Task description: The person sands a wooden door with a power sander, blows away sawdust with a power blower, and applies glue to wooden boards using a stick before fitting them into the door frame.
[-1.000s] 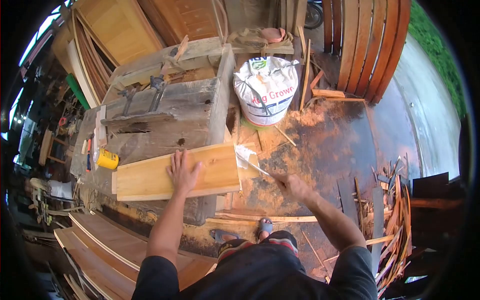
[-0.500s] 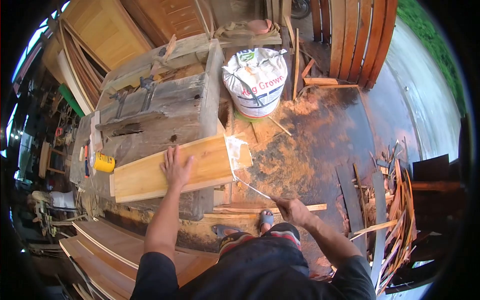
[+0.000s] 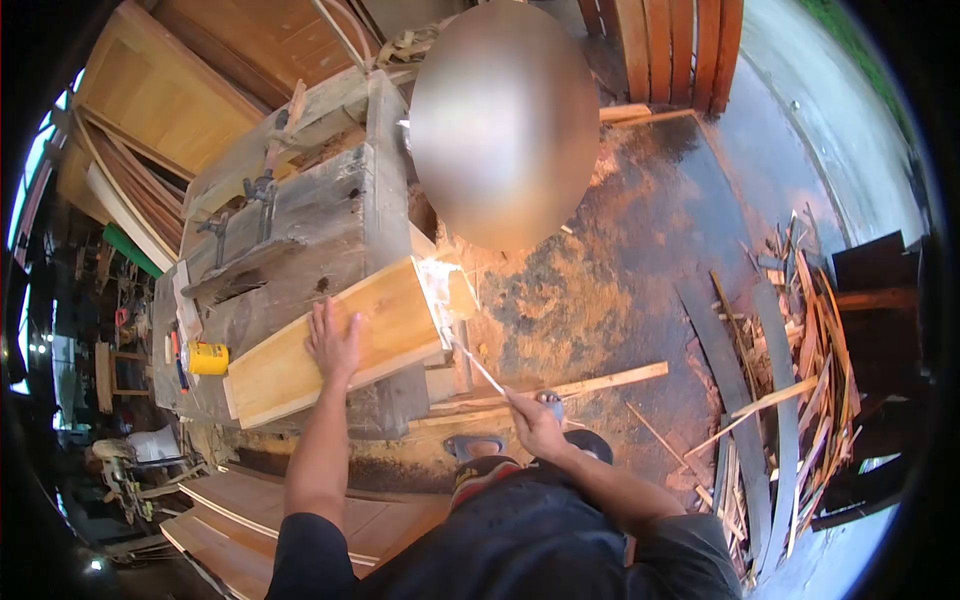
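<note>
A pale wooden board [image 3: 392,318] lies slantwise on the weathered workbench [image 3: 335,205], its right end jutting past the bench edge. My left hand [image 3: 333,345] rests on top of the board with fingers spread. White, paste-like stuff [image 3: 437,290] coats the board's right end. A thin whitish stick [image 3: 478,366] is gripped in my right hand [image 3: 537,425], and its far tip meets the coated end near the lower corner. What the tip is like I cannot make out.
A yellow tub [image 3: 208,358] stands on the bench's left side, near metal clamps [image 3: 262,190]. Wood scraps [image 3: 800,370] are heaped at right. Sawdust [image 3: 550,300] covers part of the floor. Panels [image 3: 300,505] lie at lower left. A blurred oval hides the area beyond the bench.
My right hand has come left, closer to the board, with the stick tip still at its coated end. My left hand stays on the board. The whole view has shifted.
</note>
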The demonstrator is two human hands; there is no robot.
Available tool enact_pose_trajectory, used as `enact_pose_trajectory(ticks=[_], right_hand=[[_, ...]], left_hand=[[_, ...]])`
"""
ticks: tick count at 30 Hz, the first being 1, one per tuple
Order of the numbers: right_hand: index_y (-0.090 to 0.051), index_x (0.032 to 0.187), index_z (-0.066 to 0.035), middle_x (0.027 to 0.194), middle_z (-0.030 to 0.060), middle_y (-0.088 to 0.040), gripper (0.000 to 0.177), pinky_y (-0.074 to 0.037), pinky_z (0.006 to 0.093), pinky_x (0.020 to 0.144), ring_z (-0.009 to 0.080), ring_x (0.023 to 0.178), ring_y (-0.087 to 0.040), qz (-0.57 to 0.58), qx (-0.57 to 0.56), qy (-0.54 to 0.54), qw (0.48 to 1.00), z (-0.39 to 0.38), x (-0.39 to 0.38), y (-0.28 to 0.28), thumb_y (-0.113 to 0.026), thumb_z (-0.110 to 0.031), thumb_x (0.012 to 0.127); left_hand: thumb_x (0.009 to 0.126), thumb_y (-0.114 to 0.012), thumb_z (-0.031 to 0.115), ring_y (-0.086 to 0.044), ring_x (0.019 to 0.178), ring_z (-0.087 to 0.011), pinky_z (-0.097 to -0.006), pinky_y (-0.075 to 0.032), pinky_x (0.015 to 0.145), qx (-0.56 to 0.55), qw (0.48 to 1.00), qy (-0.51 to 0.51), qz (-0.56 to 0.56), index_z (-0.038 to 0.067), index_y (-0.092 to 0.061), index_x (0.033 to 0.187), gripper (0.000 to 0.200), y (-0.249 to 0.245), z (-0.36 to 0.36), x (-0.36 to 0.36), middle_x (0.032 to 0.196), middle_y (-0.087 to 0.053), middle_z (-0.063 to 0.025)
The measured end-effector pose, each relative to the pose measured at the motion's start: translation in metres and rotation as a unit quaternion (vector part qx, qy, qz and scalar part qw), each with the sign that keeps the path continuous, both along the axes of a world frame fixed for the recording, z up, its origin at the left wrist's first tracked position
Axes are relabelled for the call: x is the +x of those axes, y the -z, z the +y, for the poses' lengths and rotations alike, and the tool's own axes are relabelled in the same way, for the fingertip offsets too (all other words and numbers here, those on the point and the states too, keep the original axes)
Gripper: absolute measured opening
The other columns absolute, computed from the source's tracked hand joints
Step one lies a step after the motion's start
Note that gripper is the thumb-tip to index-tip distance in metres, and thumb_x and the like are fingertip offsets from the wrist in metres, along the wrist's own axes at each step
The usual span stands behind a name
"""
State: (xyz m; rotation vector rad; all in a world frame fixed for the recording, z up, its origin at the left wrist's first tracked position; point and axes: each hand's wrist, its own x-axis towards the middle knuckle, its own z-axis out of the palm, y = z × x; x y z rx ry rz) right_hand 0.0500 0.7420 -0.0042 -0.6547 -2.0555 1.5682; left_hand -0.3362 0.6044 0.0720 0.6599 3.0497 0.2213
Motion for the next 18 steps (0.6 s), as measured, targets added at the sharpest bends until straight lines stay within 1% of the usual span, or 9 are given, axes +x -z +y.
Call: enact_pose_trajectory(ticks=[2, 3, 4, 6, 7, 10, 13, 16, 18], right_hand=[[-0.059, 0.139, -0.007, 0.107, 0.0252, -0.070, 0.043, -0.055, 0.0421, 0.083, 0.0393, 0.097, -0.070, 0.011, -0.045, -0.004, 0.999, -0.018, -0.007, 0.016, -0.059, -0.002, 0.096], [-0.059, 0.139, -0.007, 0.108, 0.0255, -0.070, 0.043, -0.055, 0.0418, 0.084, 0.0392, 0.098, -0.070, 0.019, -0.065, -0.006, 0.998, -0.022, -0.009, 0.022, -0.059, -0.002, 0.097], [-0.058, 0.140, -0.007, 0.107, 0.0266, -0.069, 0.043, -0.055, 0.0416, 0.083, 0.0397, 0.097, -0.070, 0.002, -0.062, -0.002, 0.998, -0.023, -0.008, 0.027, -0.058, -0.004, 0.098], [-0.058, 0.141, -0.008, 0.104, 0.0262, -0.070, 0.043, -0.055, 0.0412, 0.081, 0.0385, 0.094, -0.071, -0.025, -0.100, 0.022, 0.994, -0.033, -0.005, 0.032, -0.057, -0.003, 0.098], [-0.058, 0.141, -0.008, 0.102, 0.0260, -0.070, 0.043, -0.055, 0.0410, 0.081, 0.0379, 0.092, -0.071, -0.039, -0.118, 0.033, 0.992, -0.036, -0.003, 0.032, -0.056, -0.003, 0.098], [-0.059, 0.140, -0.009, 0.096, 0.0240, -0.070, 0.042, -0.055, 0.0402, 0.076, 0.0346, 0.084, -0.072, -0.082, -0.202, -0.021, 0.976, -0.038, -0.010, 0.002, -0.055, -0.003, 0.098], [-0.061, 0.139, -0.009, 0.089, 0.0210, -0.069, 0.041, -0.054, 0.0389, 0.071, 0.0300, 0.076, -0.070, -0.048, -0.159, -0.014, 0.986, -0.038, -0.003, -0.007, -0.055, -0.004, 0.098], [-0.058, 0.139, -0.001, 0.079, 0.0084, -0.061, 0.040, -0.050, 0.0298, 0.066, 0.0136, 0.070, -0.060, 0.016, -0.075, -0.027, 0.997, -0.018, 0.005, -0.025, -0.053, -0.001, 0.100], [-0.060, 0.140, -0.009, 0.080, 0.0141, -0.064, 0.042, -0.053, 0.0358, 0.065, 0.0242, 0.070, -0.066, -0.020, -0.053, -0.003, 0.998, 0.012, 0.003, -0.023, -0.057, -0.007, 0.097]], left_hand=[[0.098, -0.052, 0.061, -0.013, 0.157, -0.0291, -0.0608, -0.012, 0.121, -0.007, 1.000, 0.002, 0.001, 0.023, -0.029, 0.160, 0.077, 0.002, 0.000, -0.002, 0.170, -0.019, -0.0090], [0.097, -0.052, 0.062, -0.014, 0.156, -0.0302, -0.0614, -0.013, 0.121, -0.004, 1.000, 0.005, 0.003, 0.024, -0.029, 0.161, 0.078, 0.003, -0.001, -0.002, 0.169, -0.020, -0.0098], [0.097, -0.053, 0.062, -0.015, 0.156, -0.0314, -0.0620, -0.014, 0.120, -0.001, 1.000, 0.007, 0.006, 0.024, -0.028, 0.161, 0.079, 0.004, -0.001, -0.004, 0.169, -0.020, -0.0106], [0.096, -0.053, 0.063, -0.016, 0.156, -0.0325, -0.0624, -0.015, 0.120, 0.002, 1.000, 0.012, 0.011, 0.025, -0.027, 0.161, 0.080, 0.005, -0.003, -0.006, 0.168, -0.021, -0.0116], [0.096, -0.053, 0.063, -0.016, 0.156, -0.0325, -0.0621, -0.015, 0.120, 0.003, 1.000, 0.013, 0.012, 0.025, -0.027, 0.161, 0.080, 0.006, -0.003, -0.007, 0.168, -0.021, -0.0119], [0.096, -0.053, 0.063, -0.016, 0.156, -0.0324, -0.0619, -0.014, 0.120, 0.004, 1.000, 0.014, 0.009, 0.024, -0.027, 0.161, 0.080, 0.010, -0.006, -0.006, 0.168, -0.021, -0.0124], [0.096, -0.053, 0.063, -0.016, 0.156, -0.0319, -0.0623, -0.014, 0.120, 0.006, 1.000, 0.011, 0.005, 0.024, -0.027, 0.161, 0.080, 0.005, -0.005, -0.008, 0.168, -0.021, -0.0121], [0.096, -0.054, 0.063, -0.016, 0.156, -0.0318, -0.0627, -0.014, 0.120, 0.015, 1.000, 0.009, 0.006, 0.024, -0.028, 0.161, 0.080, 0.004, -0.001, -0.006, 0.168, -0.022, -0.0117], [0.096, -0.054, 0.063, -0.016, 0.156, -0.0318, -0.0629, -0.013, 0.120, 0.021, 1.000, 0.009, 0.008, 0.023, -0.029, 0.161, 0.080, 0.004, -0.003, -0.005, 0.168, -0.022, -0.0117]])
